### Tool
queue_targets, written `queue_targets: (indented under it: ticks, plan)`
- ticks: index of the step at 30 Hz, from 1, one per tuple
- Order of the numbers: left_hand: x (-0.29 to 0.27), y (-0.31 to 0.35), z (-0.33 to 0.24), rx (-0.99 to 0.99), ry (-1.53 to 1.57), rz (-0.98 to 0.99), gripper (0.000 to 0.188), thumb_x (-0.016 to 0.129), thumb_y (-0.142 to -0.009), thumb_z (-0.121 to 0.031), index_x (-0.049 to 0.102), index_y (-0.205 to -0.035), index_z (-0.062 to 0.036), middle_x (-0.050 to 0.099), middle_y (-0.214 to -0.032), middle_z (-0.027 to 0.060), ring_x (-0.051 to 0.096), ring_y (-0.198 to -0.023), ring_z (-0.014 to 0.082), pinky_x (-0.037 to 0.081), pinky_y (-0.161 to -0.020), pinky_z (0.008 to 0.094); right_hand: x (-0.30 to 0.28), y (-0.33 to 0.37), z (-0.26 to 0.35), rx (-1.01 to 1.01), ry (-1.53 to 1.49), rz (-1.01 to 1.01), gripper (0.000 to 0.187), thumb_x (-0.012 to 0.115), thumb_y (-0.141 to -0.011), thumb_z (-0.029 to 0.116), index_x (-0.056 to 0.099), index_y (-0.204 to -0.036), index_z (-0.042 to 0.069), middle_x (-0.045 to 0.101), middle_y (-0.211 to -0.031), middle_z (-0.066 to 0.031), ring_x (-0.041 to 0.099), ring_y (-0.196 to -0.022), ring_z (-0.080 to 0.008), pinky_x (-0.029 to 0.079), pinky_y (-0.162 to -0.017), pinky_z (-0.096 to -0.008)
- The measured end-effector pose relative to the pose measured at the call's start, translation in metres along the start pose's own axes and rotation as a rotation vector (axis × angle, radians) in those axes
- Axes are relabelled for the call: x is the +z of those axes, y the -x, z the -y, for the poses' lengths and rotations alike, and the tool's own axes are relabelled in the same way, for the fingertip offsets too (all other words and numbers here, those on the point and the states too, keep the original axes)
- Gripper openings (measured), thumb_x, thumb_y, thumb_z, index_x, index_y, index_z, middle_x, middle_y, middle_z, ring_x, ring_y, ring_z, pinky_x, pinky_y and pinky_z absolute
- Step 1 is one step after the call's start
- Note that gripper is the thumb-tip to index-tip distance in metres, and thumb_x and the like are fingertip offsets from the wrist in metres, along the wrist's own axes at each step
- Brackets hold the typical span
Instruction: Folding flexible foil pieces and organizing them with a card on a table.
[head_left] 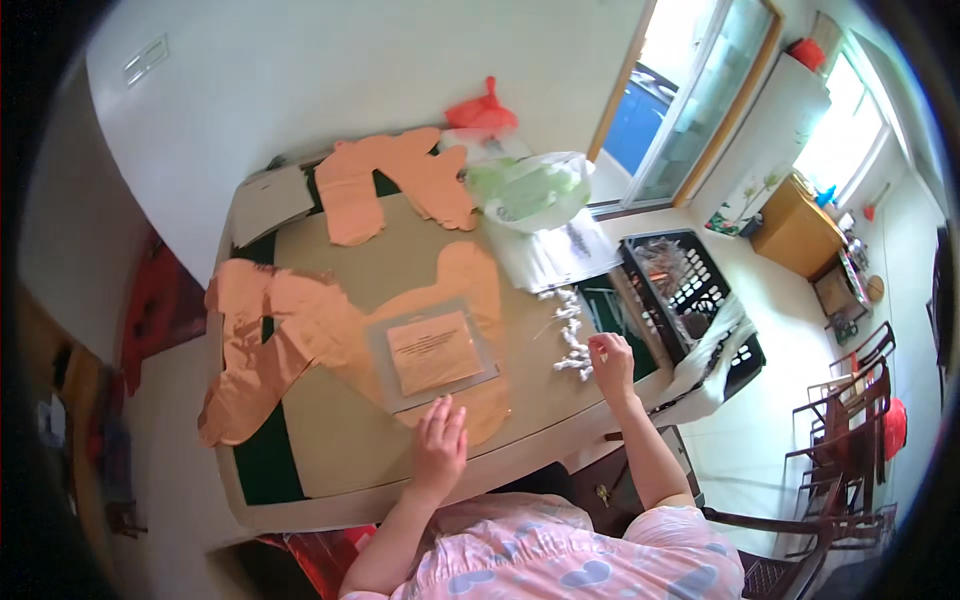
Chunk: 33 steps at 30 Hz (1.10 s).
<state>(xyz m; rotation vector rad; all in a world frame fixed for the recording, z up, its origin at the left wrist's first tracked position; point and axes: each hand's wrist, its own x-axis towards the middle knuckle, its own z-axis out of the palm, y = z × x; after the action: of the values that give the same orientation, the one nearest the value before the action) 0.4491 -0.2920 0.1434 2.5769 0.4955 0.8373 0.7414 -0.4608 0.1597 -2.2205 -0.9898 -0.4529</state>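
Fingers extended, my left hand (440, 440) lies at the lower edge of a clear plastic packet (434, 352). Inside the packet is a folded peach-coloured piece with printing on it. The packet rests on a large flat peach foil shape (470, 280) that looks like an uninflated foil balloon. My right hand (612, 362) has its fingers bent together beside a bunch of white twisted strings (571, 335); whatever is between the fingertips is too small to make out. More flat foil shapes lie at the left (285, 330) and the back (370, 180) of the table.
A black plastic basket (715, 275) with assorted items stands at the table's right. Behind the strings are white plastic packs (555, 255), a green-and-white bag (530, 190) and a red bag (482, 112). Grey card (272, 205) lies at the back left. Wooden chairs (850, 430) stand at right.
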Motion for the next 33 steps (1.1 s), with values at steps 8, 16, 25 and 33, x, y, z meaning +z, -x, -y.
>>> queue_targets:
  ticks: [8, 16, 25, 33]
  plan:
    - [0.005, -0.052, 0.050, 0.092, -0.168, 0.022, 0.040, 0.062, -0.087, -0.021, 0.056, -0.126, -0.0108, 0.050, -0.136, 0.0116, 0.043, -0.128, 0.0326, 0.034, -0.103, 0.0516, -0.015, -0.012, -0.091, 0.277, 0.069, -0.076, 0.006, 0.065, -0.083, 0.010, 0.064, -0.084, 0.003, 0.063, -0.078, -0.0130, 0.063, -0.072, -0.0282, 0.051, -0.067, -0.0385]
    - [0.034, -0.047, 0.060, 0.028, -0.300, 0.092, 0.046, 0.061, -0.086, -0.032, 0.054, -0.128, -0.0145, 0.049, -0.137, 0.0099, 0.043, -0.128, 0.0303, 0.032, -0.104, 0.0548, 0.006, -0.023, -0.102, 0.356, 0.403, 0.045, 0.024, 0.070, -0.081, 0.026, 0.056, -0.084, 0.006, 0.063, -0.083, -0.0138, 0.063, -0.079, -0.0347, 0.050, -0.069, -0.0466]
    - [0.021, -0.078, 0.067, -0.022, -0.046, 0.017, 0.039, 0.057, -0.091, -0.024, 0.053, -0.126, -0.0079, 0.053, -0.132, 0.0126, 0.047, -0.125, 0.0335, 0.037, -0.099, 0.0512, -0.009, -0.023, -0.059, 0.296, 0.067, -0.070, 0.015, 0.068, -0.083, 0.013, 0.060, -0.079, 0.001, 0.064, -0.073, -0.0137, 0.063, -0.066, -0.0276, 0.050, -0.061, -0.0378]
    - [0.041, -0.073, 0.086, -0.021, -0.237, 0.105, 0.041, 0.050, -0.095, -0.028, 0.051, -0.132, -0.0104, 0.046, -0.141, 0.0114, 0.039, -0.134, 0.0307, 0.030, -0.108, 0.0525, 0.001, 0.023, 0.059, 0.150, -0.264, 0.347, 0.014, 0.070, -0.079, 0.015, 0.061, -0.081, 0.005, 0.061, -0.077, -0.0129, 0.061, -0.068, -0.0281, 0.049, -0.060, -0.0372]
